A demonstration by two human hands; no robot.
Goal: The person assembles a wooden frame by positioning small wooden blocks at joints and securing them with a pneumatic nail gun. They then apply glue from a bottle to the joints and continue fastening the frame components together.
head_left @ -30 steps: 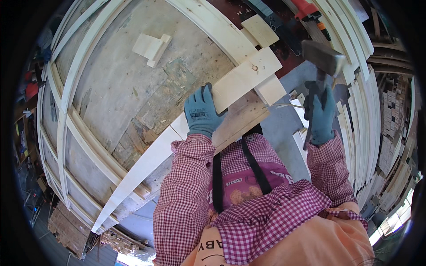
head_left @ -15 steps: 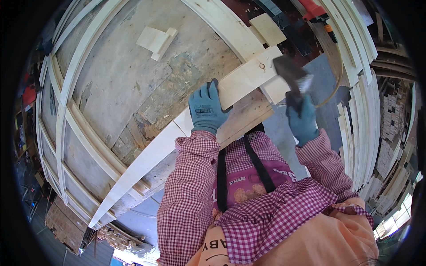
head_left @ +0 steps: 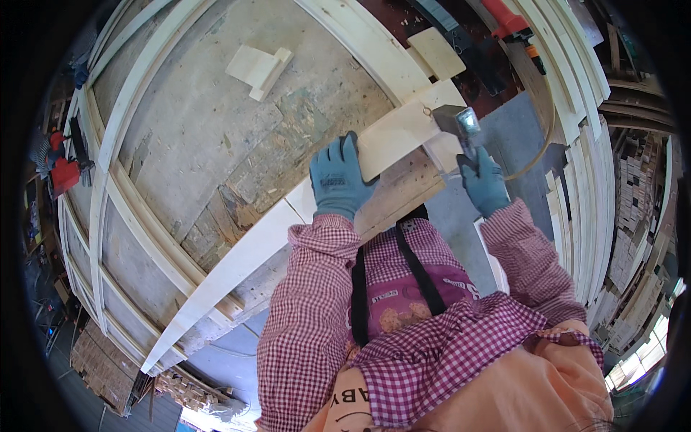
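Observation:
My left hand (head_left: 338, 176), in a teal and black glove, is closed over a pale wooden board (head_left: 399, 137), its thumb along the near edge. To its left runs a long pale wooden strip (head_left: 230, 266), with a thin seam beside my wrist. My right hand (head_left: 486, 180), gloved alike, is closed around the handle of a hammer (head_left: 457, 124). The hammer's metal head is at the board's right end, close to a ring-shaped knot; whether it touches the wood I cannot tell. A short wood block (head_left: 444, 150) sits under that end.
A worn plywood worktop (head_left: 209, 122) carries a small joined wood offcut (head_left: 259, 70). Long curved wooden strips (head_left: 111, 129) form a frame on the left. A red power tool (head_left: 507, 21) lies at the far right, near stacked strips (head_left: 576, 187). A thin hose (head_left: 543, 147) curves beside my right hand.
The hammer, blurred before, has moved slightly left onto or over the board's right end. My left hand keeps its hold. A red and black object has come into view at the far left.

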